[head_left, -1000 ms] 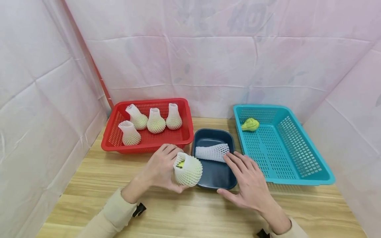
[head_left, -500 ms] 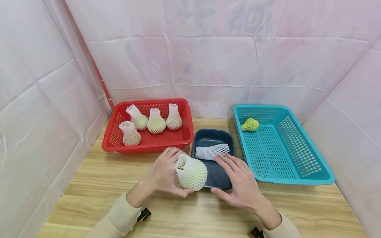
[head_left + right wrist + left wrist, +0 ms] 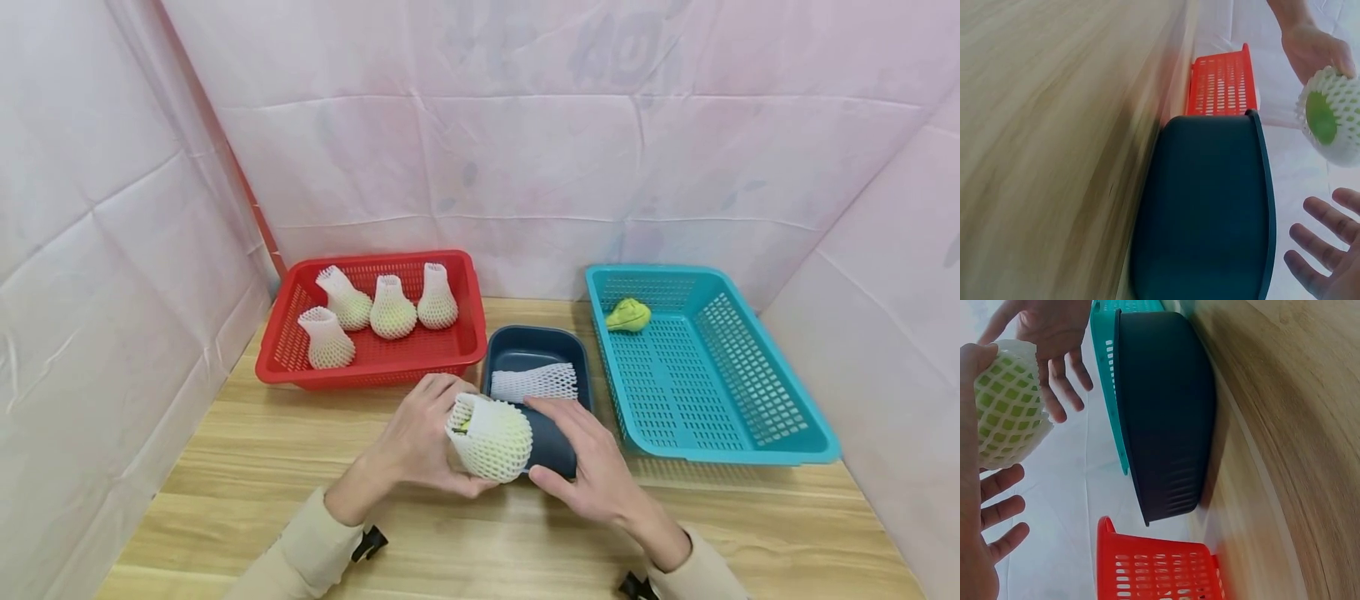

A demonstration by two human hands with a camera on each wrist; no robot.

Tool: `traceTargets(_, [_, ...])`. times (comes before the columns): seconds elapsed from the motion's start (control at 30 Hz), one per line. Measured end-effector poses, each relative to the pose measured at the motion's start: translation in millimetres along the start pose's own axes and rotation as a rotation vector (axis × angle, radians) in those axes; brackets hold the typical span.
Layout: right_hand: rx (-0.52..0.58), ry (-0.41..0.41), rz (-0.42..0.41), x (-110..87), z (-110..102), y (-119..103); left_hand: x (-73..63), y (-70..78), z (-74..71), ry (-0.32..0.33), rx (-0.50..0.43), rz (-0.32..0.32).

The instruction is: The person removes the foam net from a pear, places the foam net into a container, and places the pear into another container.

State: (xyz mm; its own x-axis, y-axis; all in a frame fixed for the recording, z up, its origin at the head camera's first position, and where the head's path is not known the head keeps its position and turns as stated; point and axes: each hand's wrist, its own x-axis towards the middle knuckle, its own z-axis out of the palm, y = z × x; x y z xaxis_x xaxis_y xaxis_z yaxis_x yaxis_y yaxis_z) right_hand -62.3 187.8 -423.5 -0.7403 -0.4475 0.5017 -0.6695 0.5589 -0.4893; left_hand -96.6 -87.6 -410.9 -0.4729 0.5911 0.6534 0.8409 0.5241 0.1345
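Observation:
In the head view my left hand (image 3: 422, 437) holds a pear-shaped green fruit in a white foam net sleeve (image 3: 495, 442), thumb below and fingers behind it. The fruit is tilted, and the sleeve's open neck faces left. To its right my right hand (image 3: 603, 467) is spread with loosely bent fingers; the right wrist view shows a gap between its fingertips (image 3: 1314, 206) and the netted fruit (image 3: 1344, 125). Both hands are over the near part of a dark blue tray (image 3: 534, 337). One unfilled white foam net (image 3: 536, 382) lies flat in that tray.
A red basket (image 3: 360, 379) at the back left holds several fruits in foam nets (image 3: 393, 310). On the right, a teal basket (image 3: 738, 454) contains one bare yellow-green fruit (image 3: 628, 315) in its far left corner. White cloth (image 3: 525, 158) hangs behind the wooden table (image 3: 247, 467).
My left hand has shifted slightly right with the netted fruit, tilting it more. The right hand has moved left, closer to the fruit. The baskets and tray stay put.

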Motion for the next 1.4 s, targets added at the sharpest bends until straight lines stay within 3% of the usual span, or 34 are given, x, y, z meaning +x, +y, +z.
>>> traceTargets(0.27, [0.033,-0.009,-0.004,5.0,6.8,-3.7,2.4,3.2,5.3,0.011,0.03,0.019])
traceTargets(0.6, [0.014,0.038,-0.064,8.3,12.3,-3.2,3.2,4.0,9.8,0.001,0.06,0.01])
traceTargets(0.97, [0.087,0.049,0.037,13.0,15.6,-6.3,1.7,5.6,16.2,-0.051,0.07,-0.037])
traceTargets(1.13, [0.056,0.056,0.047,15.0,12.7,-5.2,0.9,4.8,14.7,-0.062,0.073,-0.034])
traceTargets(1.4, [-0.054,0.087,0.021,16.8,4.9,0.7,-0.1,1.0,3.7,-0.038,0.152,0.009])
